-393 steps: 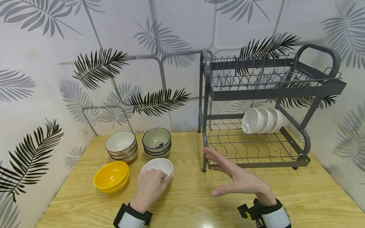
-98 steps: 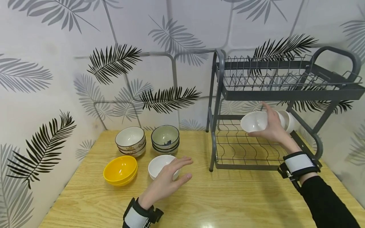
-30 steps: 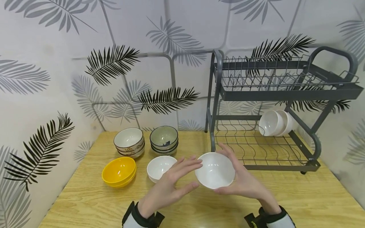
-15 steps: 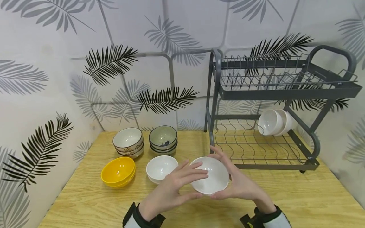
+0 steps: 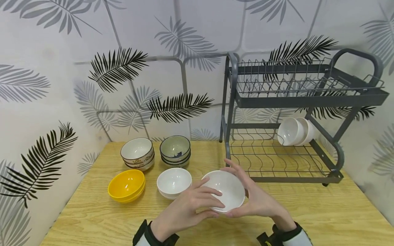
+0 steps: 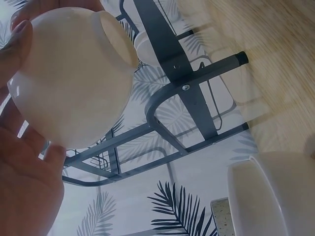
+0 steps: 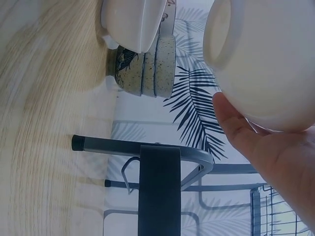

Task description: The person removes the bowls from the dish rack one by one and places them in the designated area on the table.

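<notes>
A white bowl [image 5: 227, 191] is held between both hands above the table, its inside facing up and toward the head camera. My left hand [image 5: 192, 206] pinches its left rim, fingers reaching over the inside and thumb below. On the opposite side my right hand [image 5: 258, 198] grips the rim, thumb low at the front and fingers behind. The left wrist view shows the underside of that bowl [image 6: 74, 73] and its foot ring. Just left of the hands stand stacked white bowls [image 5: 174, 181], partly covered by the left hand.
Yellow bowls [image 5: 127, 185], floral-patterned bowls [image 5: 137, 152] and green-grey bowls [image 5: 175, 149] stand stacked at left. A dark two-tier dish rack [image 5: 311, 101] stands at right, two white bowls [image 5: 290, 132] leaning on its lower shelf. The patterned wall [image 5: 197, 34] closes off the back.
My right hand has taken a white bowl off the rack's lower shelf and carried it left and forward to the left hand. The left hand has moved onto its rim.
</notes>
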`<state>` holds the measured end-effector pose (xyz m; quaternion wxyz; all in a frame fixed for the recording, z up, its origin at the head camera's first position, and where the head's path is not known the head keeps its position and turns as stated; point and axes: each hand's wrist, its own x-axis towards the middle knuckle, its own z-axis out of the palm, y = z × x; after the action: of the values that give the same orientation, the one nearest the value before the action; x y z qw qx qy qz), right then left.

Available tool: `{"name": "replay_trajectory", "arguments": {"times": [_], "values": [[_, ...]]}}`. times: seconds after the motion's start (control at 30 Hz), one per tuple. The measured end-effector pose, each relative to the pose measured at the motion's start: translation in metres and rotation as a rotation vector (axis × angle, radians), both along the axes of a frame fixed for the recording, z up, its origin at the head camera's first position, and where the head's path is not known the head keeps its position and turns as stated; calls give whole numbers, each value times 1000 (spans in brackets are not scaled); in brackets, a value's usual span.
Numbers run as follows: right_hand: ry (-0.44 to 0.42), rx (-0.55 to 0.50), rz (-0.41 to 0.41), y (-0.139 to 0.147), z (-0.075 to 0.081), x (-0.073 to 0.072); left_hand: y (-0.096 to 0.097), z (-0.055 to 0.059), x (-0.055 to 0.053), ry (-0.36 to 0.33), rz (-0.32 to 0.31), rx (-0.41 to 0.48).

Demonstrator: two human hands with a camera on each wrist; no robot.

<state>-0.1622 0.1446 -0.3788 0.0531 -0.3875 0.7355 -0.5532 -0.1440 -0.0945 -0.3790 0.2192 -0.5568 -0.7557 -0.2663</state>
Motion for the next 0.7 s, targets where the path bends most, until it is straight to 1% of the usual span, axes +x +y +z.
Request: {"name": "replay_trajectory", "arguments": {"times": [0.07, 0.17, 0.3, 0.37, 0.43, 0.57, 0.7], "values": [[0, 1, -3, 0, -1, 0, 0, 0, 0, 14, -8, -7], [-6, -1, 2, -1, -1, 0, 0, 1, 1, 12, -14, -20], [-7, -14, 30, -1, -3, -1, 1, 1, 2, -31, -17, -28], [-7, -17, 44, -1, -4, -2, 1, 1, 3, -38, -13, -33], [-21, -12, 52, -1, -5, -2, 1, 1, 3, -32, -1, -43], [-43, 2, 61, 0, -7, -3, 0, 0, 4, -1, 46, -51], [-36, 11, 52, 1, -8, -5, -2, 0, 3, 11, 92, -18]]}}
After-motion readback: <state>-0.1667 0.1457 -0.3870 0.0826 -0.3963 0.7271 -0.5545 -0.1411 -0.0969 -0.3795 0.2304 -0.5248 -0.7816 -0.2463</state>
